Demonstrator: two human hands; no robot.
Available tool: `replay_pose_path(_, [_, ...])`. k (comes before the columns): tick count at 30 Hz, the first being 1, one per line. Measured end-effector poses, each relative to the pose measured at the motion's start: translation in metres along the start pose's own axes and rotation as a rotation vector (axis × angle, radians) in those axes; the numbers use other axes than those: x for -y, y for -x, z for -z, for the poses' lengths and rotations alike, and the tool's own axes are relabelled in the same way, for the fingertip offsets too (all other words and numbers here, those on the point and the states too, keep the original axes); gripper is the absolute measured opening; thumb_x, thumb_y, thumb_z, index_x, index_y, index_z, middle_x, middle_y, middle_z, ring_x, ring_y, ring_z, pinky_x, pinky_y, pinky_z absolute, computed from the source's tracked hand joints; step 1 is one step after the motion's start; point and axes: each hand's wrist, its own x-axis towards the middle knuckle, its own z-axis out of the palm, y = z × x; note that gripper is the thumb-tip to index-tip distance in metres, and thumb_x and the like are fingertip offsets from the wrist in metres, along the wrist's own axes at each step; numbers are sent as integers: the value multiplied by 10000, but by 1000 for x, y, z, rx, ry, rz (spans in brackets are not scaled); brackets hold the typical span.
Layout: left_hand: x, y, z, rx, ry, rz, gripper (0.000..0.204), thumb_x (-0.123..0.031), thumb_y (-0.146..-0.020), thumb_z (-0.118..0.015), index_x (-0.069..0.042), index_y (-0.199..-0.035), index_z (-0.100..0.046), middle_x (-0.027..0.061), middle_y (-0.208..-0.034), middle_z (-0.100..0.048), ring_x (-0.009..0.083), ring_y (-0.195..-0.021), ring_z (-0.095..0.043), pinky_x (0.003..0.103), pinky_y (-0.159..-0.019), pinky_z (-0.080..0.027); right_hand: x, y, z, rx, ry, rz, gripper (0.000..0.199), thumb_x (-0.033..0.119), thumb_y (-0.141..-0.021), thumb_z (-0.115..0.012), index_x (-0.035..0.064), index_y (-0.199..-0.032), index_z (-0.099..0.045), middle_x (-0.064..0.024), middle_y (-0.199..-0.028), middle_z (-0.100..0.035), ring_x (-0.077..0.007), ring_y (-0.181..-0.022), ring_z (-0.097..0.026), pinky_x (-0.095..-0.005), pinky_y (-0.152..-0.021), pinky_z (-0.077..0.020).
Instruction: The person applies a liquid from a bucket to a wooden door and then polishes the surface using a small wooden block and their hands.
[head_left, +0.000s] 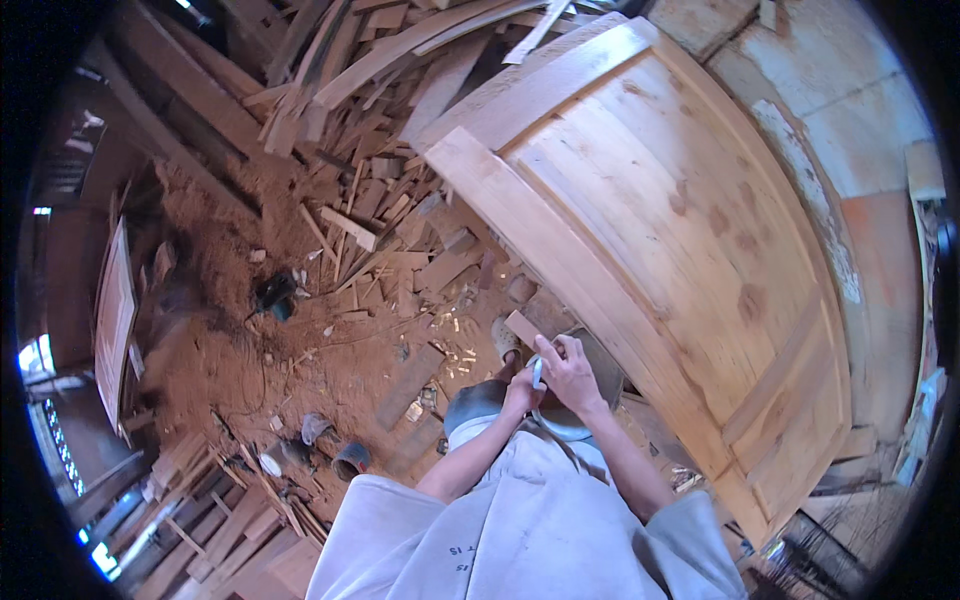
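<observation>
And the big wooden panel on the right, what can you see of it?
The big wooden panel looks like a door: pale wood with a raised frame around a recessed, boarded-looking middle. Several dark knots mark its far side, and a crossrail spans it toward the near end. It lies face up, slanting away from the person's right; the fisheye view bows its edges. Neither the left hand nor the right hand appears to touch it; what supports it is unclear.

Downward head view (wide fisheye)
</observation>
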Motion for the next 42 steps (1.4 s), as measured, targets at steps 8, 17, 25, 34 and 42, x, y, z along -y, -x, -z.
replay_pose_path(8, [-54,8,8,112,-283,234,416,-211,-724,-543,-31,-1098,-573,233,-955,-645,381,-908,-632,462,-801,-494,-2,80,42,-242,-179,-508,485,133,-811,-604,60,-1278,-492,-173,-1016,-502,-330,-935,-517,-410,-842,-459])
replay_pose_path(17, [-35,35,-7,86,-381,204,451,-211,-725,-578,17,-1113,-555,196,-974,-646,322,-932,-628,404,-838,-481,-21,199,63,-533,-263,-791,418,225,-871,-545,29,-1239,-515,-191,-1019,-528,-332,-947,-552,-410,-826,-473])
replay_pose_path(25, [-30,90,-29,59,-411,179,419,-227,-745,-575,13,-1088,-558,194,-934,-649,316,-900,-631,414,-812,-478,-17,303,56,-631,-408,-691,383,271,-915,-487,9,-1188,-541,-198,-988,-564,-333,-893,-576,-406,-795,-481])
replay_pose_path(34, [-44,214,-89,149,-136,145,358,-99,-796,-516,39,-1127,-526,112,-1021,-614,198,-908,-584,314,-834,-458,-14,530,69,-1055,-429,-879,301,28,-877,-458,3,-1166,-539,-164,-948,-590,-249,-774,-621,-320,-677,-506])
replay_pose_path(42, [-187,273,-175,329,-70,85,335,-126,-793,-561,12,-1098,-552,57,-925,-598,149,-796,-578,300,-638,-499,3,693,41,-1561,-630,-1370,306,125,-931,-418,-35,-1166,-530,-109,-948,-599,-167,-752,-623,-286,-616,-524])
